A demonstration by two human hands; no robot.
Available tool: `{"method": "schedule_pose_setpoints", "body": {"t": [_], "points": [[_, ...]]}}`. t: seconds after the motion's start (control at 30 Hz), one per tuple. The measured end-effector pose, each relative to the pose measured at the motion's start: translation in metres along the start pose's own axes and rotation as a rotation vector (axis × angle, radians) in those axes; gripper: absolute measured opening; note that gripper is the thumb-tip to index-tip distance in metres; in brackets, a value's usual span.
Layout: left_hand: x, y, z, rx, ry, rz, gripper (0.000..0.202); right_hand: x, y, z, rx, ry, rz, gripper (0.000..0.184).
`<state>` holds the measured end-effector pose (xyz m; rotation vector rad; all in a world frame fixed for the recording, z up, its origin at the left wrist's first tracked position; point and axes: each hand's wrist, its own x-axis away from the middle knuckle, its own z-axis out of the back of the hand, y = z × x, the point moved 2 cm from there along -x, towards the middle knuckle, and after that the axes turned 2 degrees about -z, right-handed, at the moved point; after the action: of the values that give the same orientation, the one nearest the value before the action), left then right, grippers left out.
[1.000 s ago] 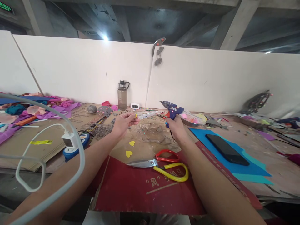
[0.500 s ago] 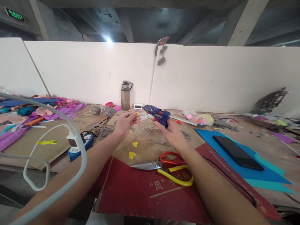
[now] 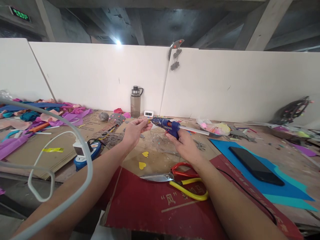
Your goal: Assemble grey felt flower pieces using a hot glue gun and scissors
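My right hand [image 3: 185, 142] is wrapped around the handle of a blue hot glue gun [image 3: 163, 123], a clear glue stick [image 3: 193, 129] jutting from its back. The gun's tip points left and meets the fingertips of my left hand [image 3: 133, 132]. Those fingers pinch a small yellow piece [image 3: 149, 122], mostly covered by fingers and nozzle, so its shape cannot be made out. On the cardboard below lie two yellow hearts [image 3: 142, 165]. Scissors [image 3: 160, 177] with one red and one yellow handle rest beneath my right wrist.
A grey bottle [image 3: 135, 106] and a small white digital display [image 3: 148, 113] stand by the white partition. Blue sheets [image 3: 295, 190] bearing a black phone [image 3: 255, 165] lie right. A white cable [image 3: 87, 166] loops across the left, near a blue tape measure [image 3: 87, 160].
The glue gun's tip has come left and down onto the yellow piece between my left fingertips. The whole view has shifted slightly.
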<state>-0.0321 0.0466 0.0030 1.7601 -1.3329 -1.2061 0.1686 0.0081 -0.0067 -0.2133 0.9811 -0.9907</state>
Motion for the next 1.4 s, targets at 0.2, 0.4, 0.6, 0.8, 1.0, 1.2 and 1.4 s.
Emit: {"method": "schedule_pose_setpoints", "body": {"t": [0.2,0.4,0.6,0.8,1.0,1.2,1.4], "points": [[0.001,0.001,-0.001,-0.012,-0.038,-0.020,0.020,0.001,-0.004,0.000,0.021,-0.002,0.003,0.039],[0.000,-0.001,0.002,-0.045,-0.049,-0.045,0.026,0.002,-0.006,0.001,0.028,-0.022,0.003,0.038],[-0.001,-0.002,0.002,-0.052,-0.041,-0.060,0.025,0.002,-0.011,0.001,0.017,-0.021,-0.003,0.038],[-0.001,-0.002,0.004,-0.054,-0.038,-0.088,0.024,0.002,-0.011,0.001,0.020,-0.012,-0.005,0.040],[-0.001,-0.003,0.003,-0.051,-0.040,-0.078,0.026,0.002,-0.011,-0.001,0.025,-0.007,0.002,0.042],[-0.002,-0.003,0.003,-0.056,-0.033,-0.081,0.027,0.002,-0.009,-0.001,0.029,-0.010,0.006,0.044],[-0.001,-0.001,0.002,-0.039,-0.025,-0.087,0.025,0.002,-0.009,-0.001,0.032,-0.006,0.010,0.044]]}}
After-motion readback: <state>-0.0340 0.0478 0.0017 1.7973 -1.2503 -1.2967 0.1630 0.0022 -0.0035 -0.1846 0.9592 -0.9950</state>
